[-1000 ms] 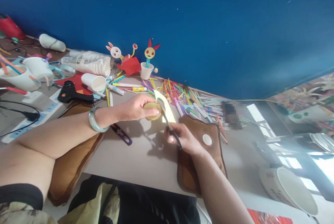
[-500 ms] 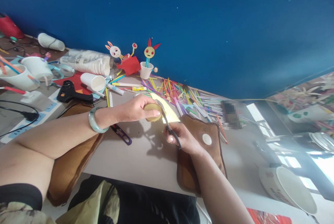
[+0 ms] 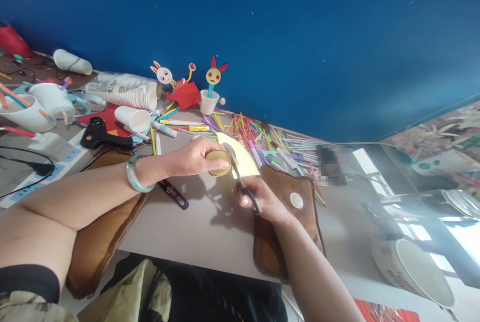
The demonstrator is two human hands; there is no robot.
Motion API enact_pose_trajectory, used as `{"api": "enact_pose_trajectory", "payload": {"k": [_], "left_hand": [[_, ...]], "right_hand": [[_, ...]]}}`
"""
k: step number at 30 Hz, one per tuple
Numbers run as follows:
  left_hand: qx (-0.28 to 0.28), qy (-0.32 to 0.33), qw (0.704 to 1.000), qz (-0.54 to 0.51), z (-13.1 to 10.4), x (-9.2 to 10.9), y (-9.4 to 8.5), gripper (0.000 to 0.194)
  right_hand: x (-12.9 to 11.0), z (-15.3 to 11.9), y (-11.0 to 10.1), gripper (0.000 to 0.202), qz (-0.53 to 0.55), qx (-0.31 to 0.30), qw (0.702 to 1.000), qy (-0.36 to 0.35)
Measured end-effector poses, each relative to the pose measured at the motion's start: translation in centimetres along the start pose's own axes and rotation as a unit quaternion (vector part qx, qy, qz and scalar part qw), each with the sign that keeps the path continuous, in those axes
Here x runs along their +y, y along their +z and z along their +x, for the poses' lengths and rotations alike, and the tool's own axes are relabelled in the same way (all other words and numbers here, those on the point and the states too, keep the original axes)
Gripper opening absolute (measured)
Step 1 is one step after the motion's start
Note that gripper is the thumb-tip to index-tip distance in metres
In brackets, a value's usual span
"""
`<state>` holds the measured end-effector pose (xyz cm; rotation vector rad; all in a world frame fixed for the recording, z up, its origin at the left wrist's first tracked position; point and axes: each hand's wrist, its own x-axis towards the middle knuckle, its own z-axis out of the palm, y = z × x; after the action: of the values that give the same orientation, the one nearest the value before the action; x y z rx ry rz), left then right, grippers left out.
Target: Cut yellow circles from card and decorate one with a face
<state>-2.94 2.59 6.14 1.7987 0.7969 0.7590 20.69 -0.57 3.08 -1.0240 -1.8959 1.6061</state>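
**Yellow paper (image 3: 245, 157) opens out flatter beside the scissors (image 3: 242, 182)**

Compared with a second ago, the paper spreads from a narrow curl into a broad sheet, its right corner swung toward the brown pad (image 3: 307, 222), while both hands hold nearly the same spots. And that pad is our landmark now, lying under the right forearm!

Left hand (image 3: 187, 157), well to the left of the pad, pinches a round yellow disc (image 3: 215, 154), thumb across its face, fingers mostly hidden behind. Right hand (image 3: 264, 199), over the pad's left edge, is closed around the black scissor handles; the blades point away, along the disc's right side. How far they part, I can't tell. Nor can I tell whether that left grip also takes in the paper, which sits just beyond the pad's far left corner.

Good technique here, in my judgement: steady blades, short snips, left hand turning the work into the cut, thumb kept behind the rim.

Around them: a white disc (image 3: 296, 200) on the pad, a heap of colourful sticks (image 3: 255, 134) beyond it, a purple-handled tool (image 3: 176, 196) off to its left.
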Motion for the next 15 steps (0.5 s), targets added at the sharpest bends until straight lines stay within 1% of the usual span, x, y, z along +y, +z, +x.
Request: {"api": "enact_pose_trajectory", "payload": {"k": [6,15], "left_hand": [[0.006,-0.007,1.000,0.019,-0.12,0.16,-0.03,0.030],[0.001,0.014,0.999,0.030,-0.17,0.37,-0.21,0.027]], "right_hand": [[-0.02,-0.03,-0.07,0.061,-0.002,0.001,1.000,0.007],[-0.37,-0.07,-0.12,0.062,-0.011,-0.002,1.000,0.019]]}}
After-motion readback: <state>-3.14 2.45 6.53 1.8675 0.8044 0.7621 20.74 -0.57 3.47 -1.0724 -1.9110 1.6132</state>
